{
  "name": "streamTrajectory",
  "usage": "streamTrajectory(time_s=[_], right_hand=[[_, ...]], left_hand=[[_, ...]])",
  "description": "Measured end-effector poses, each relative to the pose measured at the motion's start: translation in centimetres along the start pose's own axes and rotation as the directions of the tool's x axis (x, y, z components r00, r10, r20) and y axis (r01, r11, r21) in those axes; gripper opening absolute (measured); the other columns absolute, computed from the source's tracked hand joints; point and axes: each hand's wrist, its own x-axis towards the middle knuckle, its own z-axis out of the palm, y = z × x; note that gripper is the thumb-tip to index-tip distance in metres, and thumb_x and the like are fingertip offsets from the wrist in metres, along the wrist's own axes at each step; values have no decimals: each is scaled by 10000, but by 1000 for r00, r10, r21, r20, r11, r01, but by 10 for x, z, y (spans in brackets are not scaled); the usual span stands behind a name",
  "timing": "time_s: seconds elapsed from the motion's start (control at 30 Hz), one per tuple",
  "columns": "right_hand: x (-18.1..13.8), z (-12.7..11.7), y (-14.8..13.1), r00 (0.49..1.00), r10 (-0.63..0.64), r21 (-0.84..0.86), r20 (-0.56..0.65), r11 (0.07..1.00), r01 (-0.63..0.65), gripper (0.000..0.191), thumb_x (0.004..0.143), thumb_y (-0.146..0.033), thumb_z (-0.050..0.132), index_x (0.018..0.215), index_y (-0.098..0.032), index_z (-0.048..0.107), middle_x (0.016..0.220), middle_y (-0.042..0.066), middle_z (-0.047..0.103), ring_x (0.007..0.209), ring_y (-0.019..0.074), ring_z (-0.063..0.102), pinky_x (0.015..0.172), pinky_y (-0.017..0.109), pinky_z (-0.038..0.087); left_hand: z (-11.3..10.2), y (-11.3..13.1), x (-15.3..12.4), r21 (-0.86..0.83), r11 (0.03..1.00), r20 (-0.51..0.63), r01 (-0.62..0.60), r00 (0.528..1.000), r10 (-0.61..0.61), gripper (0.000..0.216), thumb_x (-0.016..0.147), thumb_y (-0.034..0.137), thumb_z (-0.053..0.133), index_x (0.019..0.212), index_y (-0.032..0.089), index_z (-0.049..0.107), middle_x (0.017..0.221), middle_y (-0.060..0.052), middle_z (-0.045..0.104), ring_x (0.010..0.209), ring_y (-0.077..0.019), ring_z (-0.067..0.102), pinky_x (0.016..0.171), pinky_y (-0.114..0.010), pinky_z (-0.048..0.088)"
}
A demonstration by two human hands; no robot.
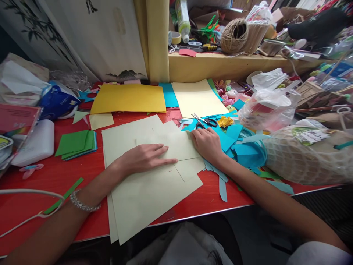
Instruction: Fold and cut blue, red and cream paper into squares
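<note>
Pale green large sheets of paper (pixel 151 202) lie overlapped on the red table, jutting past its front edge. Smaller pale green pieces of paper (pixel 179 141) rest on top of them. My left hand (pixel 147 158) lies flat across these pieces, fingers spread and pressing down. At the right edge of the upper piece, my right hand (pixel 207 144) has its fingers curled in, gripping the paper's corner; the fingertips are partly hidden. Just beyond that hand lie black-handled scissors (pixel 202 120), blades parted, among blue paper scraps (pixel 234 134).
A yellow sheet (pixel 129 98) and a cream sheet (pixel 198 98) lie at the back. Green paper squares (pixel 75 142) are stacked at left, near a white case (pixel 37 143). A net-wrapped bundle (pixel 306 156) sits at right. Twine (pixel 234 36) stands on the shelf.
</note>
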Motion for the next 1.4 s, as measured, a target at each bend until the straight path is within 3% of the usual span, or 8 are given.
streamTrajectory(time_s=[0.33,0.43,0.63,0.9,1.0,1.17,1.23,1.4], right_hand=[[1,2,0,1000,-1,14,4,1000,1,367,920,-132,277,793,-134,622,699,86,625,639,175,512,638,326,295],[0,0,2,999,22,102,-24,995,-19,366,930,-165,286,820,-146,634,733,86,648,657,177,529,658,323,328],[1,-10,8,969,190,551,-157,831,-73,232,910,-295,430,852,-187,627,834,60,669,753,179,563,718,307,409],[2,-29,3,928,369,899,43,391,-197,214,842,-386,539,748,-205,604,755,20,580,712,152,525,610,275,417],[4,-33,4,921,338,951,194,164,-261,217,814,-425,574,800,-213,616,798,25,600,738,156,559,600,269,450],[7,-35,1,917,264,954,300,-59,-295,269,795,-452,594,906,-209,625,853,34,652,753,148,630,731,311,514],[6,-35,-4,923,165,937,347,-101,-334,272,799,-438,592,931,-203,630,838,34,657,748,148,644,723,314,529],[2,-37,-12,910,114,914,398,-130,-384,291,835,-406,547,1019,-204,647,944,52,660,786,144,638,703,285,551]], left_hand=[[0,8,1,-99,993,-100,58,993,-68,501,873,43,406,1236,368,522,1187,-59,621,1109,-206,576,821,-319,520],[2,4,-2,-119,972,-167,201,961,-219,376,889,105,407,1154,288,600,1221,-78,600,1151,-230,538,903,-398,475],[-2,-14,-5,-342,752,-277,563,705,-653,338,876,351,485,1171,207,565,1195,-87,590,1155,-231,480,986,-421,375],[-15,-6,0,-600,506,-39,619,609,-792,248,761,459,609,763,215,651,847,-29,663,821,-196,566,719,-298,440],[-19,-3,0,-755,270,100,597,511,-854,253,732,465,636,712,213,651,747,-13,649,673,-166,572,564,-259,435],[-22,5,3,-938,-143,243,315,306,-920,255,698,431,686,827,211,675,802,-23,690,646,-159,629,558,-258,510],[-22,11,6,-944,-219,292,247,320,-901,267,719,425,671,864,201,673,829,-37,700,668,-163,644,601,-269,532],[-25,23,13,-898,-312,436,310,526,-730,265,731,386,670,912,192,670,900,-57,710,744,-191,663,671,-295,544]])
